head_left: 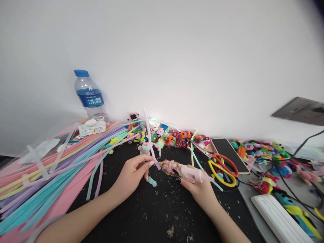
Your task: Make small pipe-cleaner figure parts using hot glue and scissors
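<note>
My left hand (pixel 136 170) is closed in a pinch on a pink pipe cleaner (pixel 148 135), which rises upright from the fingers. A pink hot glue gun (pixel 191 173) is gripped in my right hand (pixel 198 192). Fuzz and grime coat its front end, and the nozzle tip points left at the lower end of the pipe cleaner; whether they touch I cannot tell. Just behind my left fingers sits a small pastel pipe-cleaner figure (pixel 145 148). A short mint twisted piece (pixel 152 181) shows below those fingertips.
Loose pipe cleaners (pixel 58 175) spread across the left, before a water bottle (pixel 89 96). Scissors (pixel 222 168) with red and yellow handles lie right, near a phone (pixel 229 153). Colourful figures (pixel 177 138) line the wall. A white power strip (pixel 278 216) and cables occupy the right.
</note>
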`<state>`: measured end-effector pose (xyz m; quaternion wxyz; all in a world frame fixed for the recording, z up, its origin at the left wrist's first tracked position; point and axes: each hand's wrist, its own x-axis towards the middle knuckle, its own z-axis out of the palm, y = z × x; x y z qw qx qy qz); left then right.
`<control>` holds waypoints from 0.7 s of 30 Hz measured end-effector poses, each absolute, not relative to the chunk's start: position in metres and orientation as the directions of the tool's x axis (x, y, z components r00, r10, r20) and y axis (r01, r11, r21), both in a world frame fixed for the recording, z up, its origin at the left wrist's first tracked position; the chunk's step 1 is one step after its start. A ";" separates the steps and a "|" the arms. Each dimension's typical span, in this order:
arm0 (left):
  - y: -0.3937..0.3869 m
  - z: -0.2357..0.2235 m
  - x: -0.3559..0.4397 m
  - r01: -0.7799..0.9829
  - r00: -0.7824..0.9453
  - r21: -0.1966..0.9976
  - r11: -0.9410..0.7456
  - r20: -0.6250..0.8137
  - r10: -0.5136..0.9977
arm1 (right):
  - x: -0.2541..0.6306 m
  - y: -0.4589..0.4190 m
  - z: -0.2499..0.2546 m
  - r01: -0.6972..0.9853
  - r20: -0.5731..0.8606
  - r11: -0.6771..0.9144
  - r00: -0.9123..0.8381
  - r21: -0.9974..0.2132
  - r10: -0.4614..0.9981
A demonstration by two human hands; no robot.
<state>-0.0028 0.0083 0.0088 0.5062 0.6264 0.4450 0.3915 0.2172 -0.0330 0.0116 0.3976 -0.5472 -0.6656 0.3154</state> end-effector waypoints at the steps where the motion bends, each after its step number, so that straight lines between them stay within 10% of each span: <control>1: 0.008 0.009 -0.003 0.159 0.295 0.983 -0.091 0.041 0.955 | 0.217 -0.033 0.012 0.481 0.180 0.197 -0.083 -0.854 0.980; 21: 0.008 0.010 -0.003 0.165 0.246 0.983 -0.086 0.043 0.968 | 0.220 -0.033 0.006 0.528 0.218 0.216 -0.058 -0.822 0.974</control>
